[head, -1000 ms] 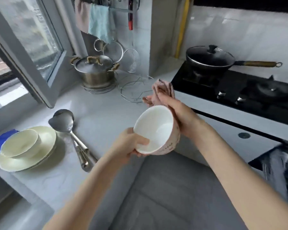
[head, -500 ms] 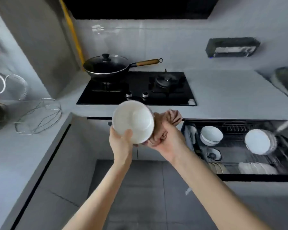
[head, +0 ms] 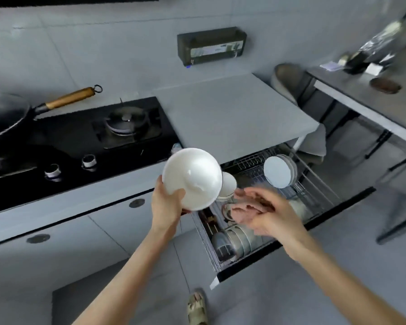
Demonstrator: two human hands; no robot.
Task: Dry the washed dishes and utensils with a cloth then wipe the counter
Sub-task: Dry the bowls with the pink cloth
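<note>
Thumb over the rim and fingers behind, the left hand is clamped on a white bowl, held tilted in front of the stove. The right hand is blurred; its fingers appear loosely closed round a pink cloth above the open dish drawer.

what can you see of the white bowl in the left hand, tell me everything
The white bowl is round, plain and glossy, ceramic by its look, though motion blurs it. It is tipped on its side, its open face seemingly toward the camera. The left hand grips its lower left rim, thumb on the near face. It hangs in the air over the corner of the open dish drawer. The right hand, holding a pink cloth, is apart from it.
</note>
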